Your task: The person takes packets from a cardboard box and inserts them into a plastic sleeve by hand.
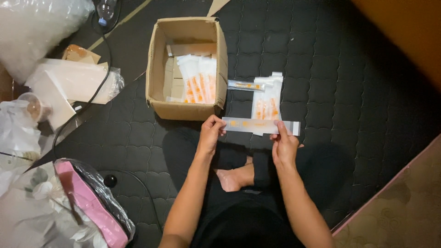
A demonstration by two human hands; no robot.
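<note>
A long, flat clear sleeve (261, 125) with orange markings is stretched level between two hands above the lap of a person seated cross-legged on a dark quilted mat (358, 82). The left hand (210, 135) pinches the sleeve's left end between thumb and fingertips; the right hand (285, 147) grips it near the right end, thumb on top. Just beyond the sleeve, a small stack of similar white-and-orange packets (268, 98) lies on the mat, with one narrow clear packet (245, 85) resting across its upper edge and touching the side of an open cardboard box (158, 69). Inside the box, more packets (198, 79) of the same kind stand in a row toward the right wall. A bare foot (229, 180) shows between the forearms. To the left of the box sit white flat cartons in plastic wrap (73, 82), a black cable (103, 69) looping across the mat, a plastic cup (33, 106) and, nearer the camera, a pink item in a clear bag (94, 206).
</note>
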